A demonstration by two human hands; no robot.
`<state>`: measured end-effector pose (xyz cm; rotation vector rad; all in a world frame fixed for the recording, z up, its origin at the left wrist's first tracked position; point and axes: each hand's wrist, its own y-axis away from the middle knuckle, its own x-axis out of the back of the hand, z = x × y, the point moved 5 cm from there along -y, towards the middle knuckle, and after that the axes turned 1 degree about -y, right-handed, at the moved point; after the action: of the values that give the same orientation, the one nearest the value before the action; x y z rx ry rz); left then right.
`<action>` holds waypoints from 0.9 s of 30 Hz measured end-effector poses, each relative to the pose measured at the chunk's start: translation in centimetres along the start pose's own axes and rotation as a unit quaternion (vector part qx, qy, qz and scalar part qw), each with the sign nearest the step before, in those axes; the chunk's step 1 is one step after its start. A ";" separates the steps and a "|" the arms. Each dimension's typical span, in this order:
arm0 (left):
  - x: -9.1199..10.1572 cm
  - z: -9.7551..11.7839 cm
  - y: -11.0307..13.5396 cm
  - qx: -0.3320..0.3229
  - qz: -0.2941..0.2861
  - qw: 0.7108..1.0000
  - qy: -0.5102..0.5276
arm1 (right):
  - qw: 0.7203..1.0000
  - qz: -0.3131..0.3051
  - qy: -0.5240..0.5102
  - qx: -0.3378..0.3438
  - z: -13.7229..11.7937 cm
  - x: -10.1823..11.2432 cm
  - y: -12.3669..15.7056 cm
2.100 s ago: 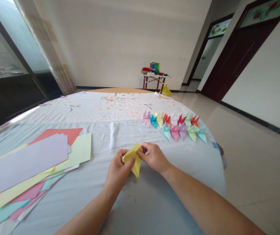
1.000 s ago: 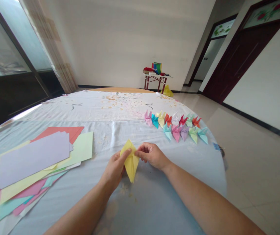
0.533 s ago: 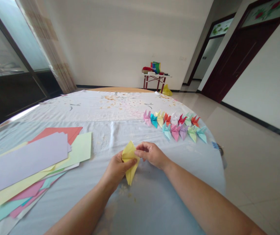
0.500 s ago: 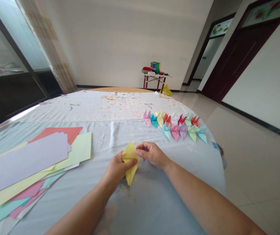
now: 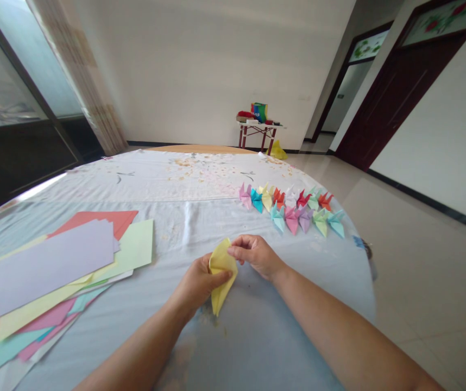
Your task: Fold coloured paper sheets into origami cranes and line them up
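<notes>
A yellow folded origami paper [image 5: 221, 271] with a long pointed tip sits low over the tablecloth between my hands. My left hand [image 5: 200, 282] grips it from the left, with the thumb pressed across its face. My right hand [image 5: 255, 255] pinches its upper right edge with curled fingertips. Part of the paper is hidden behind my left thumb. Up the table to the right stand two rows of several multicoloured origami cranes [image 5: 292, 214]. Several sheets of coloured paper [image 5: 51, 269] lie in an overlapping pile to the left of my left hand.
The pale blue and white tablecloth [image 5: 298, 260] covers a round table whose edge curves along the right, above a tiled floor. A small blue object [image 5: 358, 241] lies at that edge. A small red-legged table [image 5: 257, 126] with assorted items stands by the far wall.
The yellow paper has shifted slightly right and its tip now leans down to the left. My left thumb lies lower across it, and my right hand has moved slightly right.
</notes>
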<state>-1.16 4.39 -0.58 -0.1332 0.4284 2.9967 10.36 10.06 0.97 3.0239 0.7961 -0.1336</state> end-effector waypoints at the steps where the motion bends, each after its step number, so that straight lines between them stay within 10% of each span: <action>1: 0.0 0.0 0.0 0.000 0.000 1.000 -0.001 | 1.000 0.002 -0.003 -0.001 0.0 0.0 0.0; 27: -0.4 0.2 0.2 -0.030 0.002 0.996 -0.081 | 0.998 0.007 -0.061 -0.006 0.1 0.4 0.1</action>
<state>-0.79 4.19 -0.23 0.1063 0.3207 2.9953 10.77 10.22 0.88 2.9742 0.7636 -0.3087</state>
